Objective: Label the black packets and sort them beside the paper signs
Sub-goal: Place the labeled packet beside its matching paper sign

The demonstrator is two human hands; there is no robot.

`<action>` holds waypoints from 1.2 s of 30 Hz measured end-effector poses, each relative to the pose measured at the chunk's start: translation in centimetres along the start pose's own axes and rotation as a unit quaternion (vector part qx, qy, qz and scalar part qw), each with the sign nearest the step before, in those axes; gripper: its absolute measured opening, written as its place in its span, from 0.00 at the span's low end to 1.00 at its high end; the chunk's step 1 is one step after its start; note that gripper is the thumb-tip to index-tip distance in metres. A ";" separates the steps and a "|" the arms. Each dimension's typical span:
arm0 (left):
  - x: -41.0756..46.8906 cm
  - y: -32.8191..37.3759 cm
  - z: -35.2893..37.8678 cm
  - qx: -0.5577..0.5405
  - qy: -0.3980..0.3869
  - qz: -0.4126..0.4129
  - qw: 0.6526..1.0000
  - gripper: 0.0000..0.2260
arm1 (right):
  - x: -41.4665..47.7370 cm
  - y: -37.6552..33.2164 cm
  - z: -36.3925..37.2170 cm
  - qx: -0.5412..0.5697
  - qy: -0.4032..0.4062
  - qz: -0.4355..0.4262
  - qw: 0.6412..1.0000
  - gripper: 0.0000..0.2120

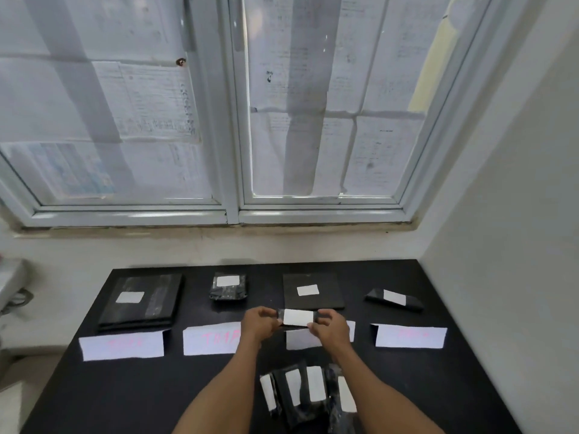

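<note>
I hold a small black packet with a white label [298, 317] above the table, between my left hand [260, 324] at its left end and my right hand [330, 327] at its right end. Several white paper signs with pink writing lie in a row: far left sign [122, 345], second sign [210, 339], third sign [302, 339] partly hidden by my hands, right sign [411, 336]. Behind them lie labelled black packets: a large flat one [141, 300], a small bundle [228, 286], a square one [311, 291], a narrow one [394, 299]. A pile of labelled packets [308, 394] lies between my forearms.
The black table [109, 396] stands against a white wall below a window covered with papers [219, 104]. A wall [517, 245] closes in the right side. Something grey [12, 286] sits left of the table.
</note>
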State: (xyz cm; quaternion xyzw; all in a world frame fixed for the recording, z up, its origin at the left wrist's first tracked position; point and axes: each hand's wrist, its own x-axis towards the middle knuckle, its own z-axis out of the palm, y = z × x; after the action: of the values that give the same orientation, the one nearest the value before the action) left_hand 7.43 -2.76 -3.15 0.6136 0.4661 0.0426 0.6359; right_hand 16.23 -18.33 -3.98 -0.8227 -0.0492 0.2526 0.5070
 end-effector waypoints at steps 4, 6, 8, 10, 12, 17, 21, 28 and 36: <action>2.5 1.3 1.2 0.022 -0.009 0.007 1.000 0.09 | 1.9 -0.8 -0.1 -0.008 0.031 -0.021 0.999 0.25; 4.0 1.6 2.1 0.035 -0.022 0.001 0.999 0.09 | 3.1 -0.6 -0.2 -0.023 0.042 -0.024 0.999 0.24; 4.8 1.7 2.7 0.043 -0.029 -0.007 0.999 0.09 | 4.0 0.0 -0.2 -0.045 0.036 -0.028 0.998 0.22; 6.3 1.6 3.6 0.056 -0.031 -0.018 0.998 0.09 | 5.5 0.7 -0.4 -0.076 0.026 -0.022 0.997 0.21; 7.6 1.5 4.5 0.067 -0.029 -0.034 0.997 0.09 | 7.3 1.4 -0.6 -0.107 0.010 -0.015 0.994 0.21; 10.6 1.2 6.8 0.111 -0.032 -0.061 0.991 0.08 | 11.5 2.4 -0.9 -0.167 -0.033 -0.009 0.985 0.21; 13.2 1.7 8.9 0.140 -0.005 -0.057 0.989 0.08 | 15.4 2.4 -1.0 -0.181 -0.054 -0.019 0.982 0.22; 17.3 2.7 11.3 0.202 0.060 -0.017 0.977 0.10 | 21.4 1.9 -0.3 -0.236 -0.065 -0.037 0.969 0.21; 19.7 3.0 12.7 0.238 0.075 -0.026 0.968 0.13 | 25.1 2.5 0.8 -0.281 -0.065 -0.059 0.956 0.19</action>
State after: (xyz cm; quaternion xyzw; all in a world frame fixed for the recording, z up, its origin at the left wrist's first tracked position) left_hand 28.29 0.88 -13.70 0.7304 0.5246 -0.0402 0.4355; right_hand 37.19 -10.48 -15.57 -0.9093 -0.1991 0.2513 0.2652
